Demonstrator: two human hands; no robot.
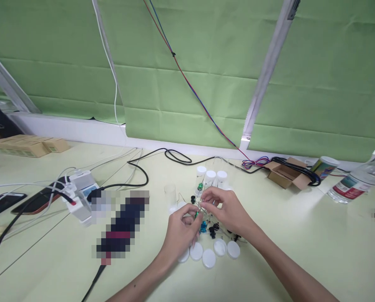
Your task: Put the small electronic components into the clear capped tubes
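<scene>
My left hand (184, 224) is closed, its fingertips pinching a thin metal-looking rod with green ends (200, 187). The rod stands roughly upright, and its lower green end sits at my left fingertips. My right hand (222, 207) comes in from the right, thumb and fingers pinched together at the rod's middle. Beneath and beside the hands lie a blue-teal small part (203, 227), several black small parts (212, 232) and thin metal pieces. Round white lids (209, 258) lie in front of the hands. Their exact kinds are too small to make out.
Clear containers with white bases (210, 175) stand behind the hands, and a clear cup (170, 196) at left. A power strip (80, 207) with cables and a pixelated dark object (124, 226) lie left. An open cardboard box (284, 174) and a plastic bottle (353, 184) are right.
</scene>
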